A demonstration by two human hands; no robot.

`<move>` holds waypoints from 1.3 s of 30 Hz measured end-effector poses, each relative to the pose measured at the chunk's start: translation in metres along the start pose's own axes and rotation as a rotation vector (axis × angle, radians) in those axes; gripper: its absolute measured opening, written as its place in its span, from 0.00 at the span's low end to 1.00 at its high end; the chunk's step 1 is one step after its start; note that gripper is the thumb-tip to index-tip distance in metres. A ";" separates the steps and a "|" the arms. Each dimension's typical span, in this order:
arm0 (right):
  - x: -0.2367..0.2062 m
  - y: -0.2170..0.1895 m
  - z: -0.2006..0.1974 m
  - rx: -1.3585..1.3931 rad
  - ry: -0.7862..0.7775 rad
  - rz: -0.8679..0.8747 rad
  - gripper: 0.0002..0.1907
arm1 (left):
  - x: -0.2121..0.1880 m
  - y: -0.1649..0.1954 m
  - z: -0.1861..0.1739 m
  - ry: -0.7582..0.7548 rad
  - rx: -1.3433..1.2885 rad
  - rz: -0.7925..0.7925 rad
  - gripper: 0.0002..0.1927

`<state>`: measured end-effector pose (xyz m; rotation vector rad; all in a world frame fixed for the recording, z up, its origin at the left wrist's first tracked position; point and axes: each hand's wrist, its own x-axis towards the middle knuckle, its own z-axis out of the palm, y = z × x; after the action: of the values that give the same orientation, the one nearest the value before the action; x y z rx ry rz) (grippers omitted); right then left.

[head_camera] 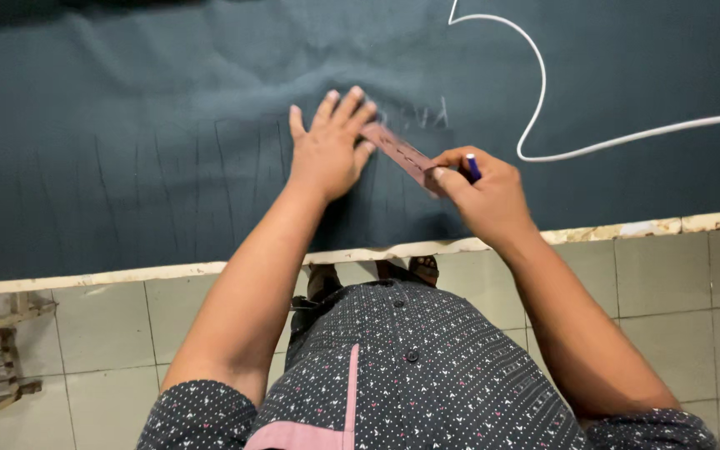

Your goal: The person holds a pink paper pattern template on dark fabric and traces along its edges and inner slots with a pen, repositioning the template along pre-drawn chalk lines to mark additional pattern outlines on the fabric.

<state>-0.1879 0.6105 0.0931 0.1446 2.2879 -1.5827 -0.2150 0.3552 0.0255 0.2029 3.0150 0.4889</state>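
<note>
1. Two hands are at work, with one ruler, one marker and one sheet of dark cloth between them.
2. The left hand (327,148) is released: its fingers are spread flat and press down on the far end of the pink ruler (402,154), pinning it to the cloth. It clenches nothing.
3. The right hand (485,193) has a closed grip on a blue marker (472,167), pinched between thumb and fingers with the tip pointing toward the near end of the ruler. The thumb tip touches the ruler's near end.
4. The ruler lies flat on the cloth, slanting from the left fingertips down toward the right hand, and bears dark tick marks along its length.
5. The dark green cloth (127,108) covers the whole counter, lying mostly smooth with slight ripples above the hands. Several faint, roughly parallel lines run across it to the left of the left hand, and faint chalk marks show just beyond the ruler's far end.
6. One white cord (541,92) curves over the cloth to the right of the hands, well apart from them.
7. The counter edge (627,228), pale and chipped, runs just below the right wrist. Open cloth lies left and above; tiled floor (668,283) lies below.
</note>
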 end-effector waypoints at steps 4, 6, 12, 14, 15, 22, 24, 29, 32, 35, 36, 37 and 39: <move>-0.004 -0.005 -0.009 0.016 -0.102 -0.051 0.13 | -0.006 -0.001 0.002 0.061 -0.052 0.029 0.35; 0.001 0.006 -0.003 -0.046 -0.082 -0.090 0.12 | -0.020 0.008 0.008 0.026 -0.100 0.049 0.36; 0.028 0.045 0.018 -0.150 0.080 -0.181 0.20 | -0.039 0.030 0.016 -0.024 -0.201 0.184 0.40; 0.033 0.050 0.021 -0.139 0.102 -0.134 0.22 | -0.039 0.032 0.014 -0.046 -0.199 0.179 0.42; 0.036 0.051 0.023 -0.158 0.106 -0.137 0.21 | -0.038 0.033 0.013 -0.056 -0.197 0.178 0.42; 0.043 0.045 0.032 -0.237 0.130 -0.082 0.18 | -0.034 0.033 0.014 -0.030 -0.211 0.203 0.44; 0.044 0.041 0.031 -0.280 0.126 -0.079 0.17 | -0.034 0.032 0.016 -0.017 -0.212 0.208 0.44; 0.043 0.037 0.030 -0.339 0.114 -0.083 0.17 | -0.033 0.029 0.016 -0.035 -0.237 0.198 0.45; 0.042 0.038 0.030 -0.319 0.111 -0.076 0.17 | -0.033 0.029 0.017 -0.033 -0.228 0.202 0.45; 0.043 0.040 0.030 -0.329 0.105 -0.080 0.18 | -0.033 0.028 0.018 -0.035 -0.221 0.200 0.45; 0.042 0.040 0.030 -0.325 0.103 -0.083 0.18 | -0.033 0.029 0.018 -0.036 -0.220 0.200 0.44; 0.042 0.040 0.030 -0.321 0.101 -0.086 0.19 | -0.034 0.029 0.018 -0.037 -0.216 0.197 0.44; 0.042 0.041 0.031 -0.341 0.120 -0.109 0.23 | -0.033 0.029 0.018 -0.034 -0.206 0.196 0.44</move>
<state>-0.2082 0.5925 0.0330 0.0288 2.6606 -1.2359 -0.1772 0.3834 0.0192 0.4887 2.8985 0.7975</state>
